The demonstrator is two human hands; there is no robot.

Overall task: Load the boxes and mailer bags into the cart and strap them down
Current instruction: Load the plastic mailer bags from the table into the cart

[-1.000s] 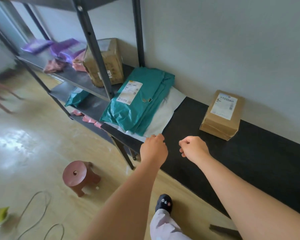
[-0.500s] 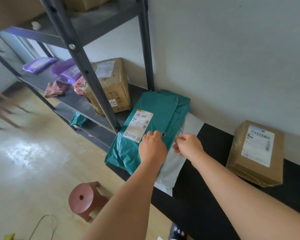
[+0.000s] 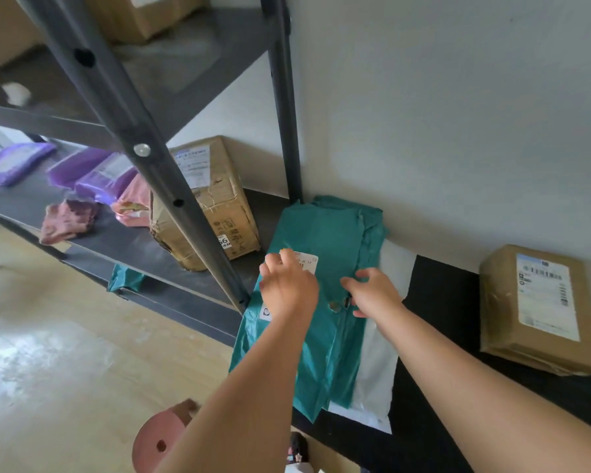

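Note:
A stack of teal mailer bags (image 3: 331, 240) lies on a black bench against the wall, over a white mailer bag (image 3: 379, 370). My left hand (image 3: 287, 285) hovers over the white label of the top teal bag with fingers spread. My right hand (image 3: 372, 295) is just to its right, fingers loosely extended above the teal stack. Neither hand grips anything. A taped cardboard box (image 3: 539, 308) with a shipping label sits on the bench at the right. A bigger cardboard box (image 3: 215, 203) stands on the shelf to the left of the bags.
A dark metal shelf upright (image 3: 144, 155) crosses close in front of the bags on the left. Purple mailer bags (image 3: 93, 172) and pink parcels (image 3: 69, 220) lie further along the shelf. A pink stool (image 3: 161, 438) stands on the floor below. The wall is right behind the bench.
Both hands have moved forward over the teal bags and their fingers have uncurled from loose fists. The view has come closer to the shelf.

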